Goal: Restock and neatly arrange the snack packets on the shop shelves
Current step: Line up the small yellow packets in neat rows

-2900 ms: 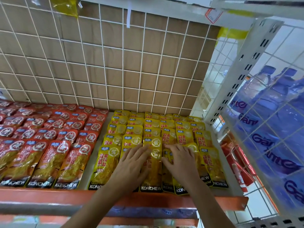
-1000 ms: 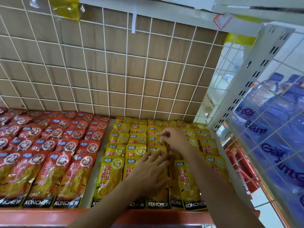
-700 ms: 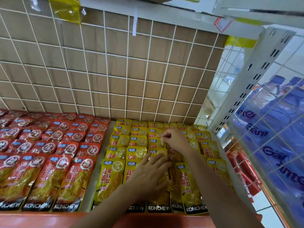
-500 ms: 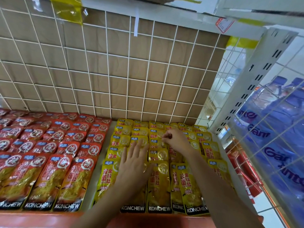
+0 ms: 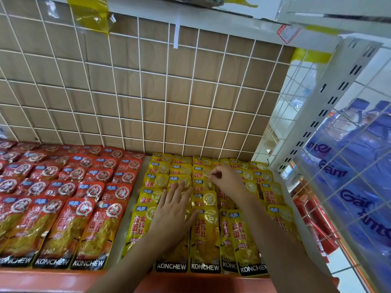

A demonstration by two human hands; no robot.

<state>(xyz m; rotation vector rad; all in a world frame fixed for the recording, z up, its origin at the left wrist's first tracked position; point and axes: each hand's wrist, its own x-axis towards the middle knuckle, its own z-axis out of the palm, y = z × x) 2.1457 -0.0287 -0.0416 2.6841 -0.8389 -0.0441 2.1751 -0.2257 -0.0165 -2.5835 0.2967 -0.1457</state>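
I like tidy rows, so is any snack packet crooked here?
Yes. At the front right, one yellow packet lies tilted over its neighbour, its black band slanting lower than the others. The red packets sit in straight rows. The right hand pinches another.

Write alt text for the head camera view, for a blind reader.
A person tidies yellow snack packets on a shop shelf: the left hand lies flat on them, the right hand pinches one further back. Red packets lie to their left.
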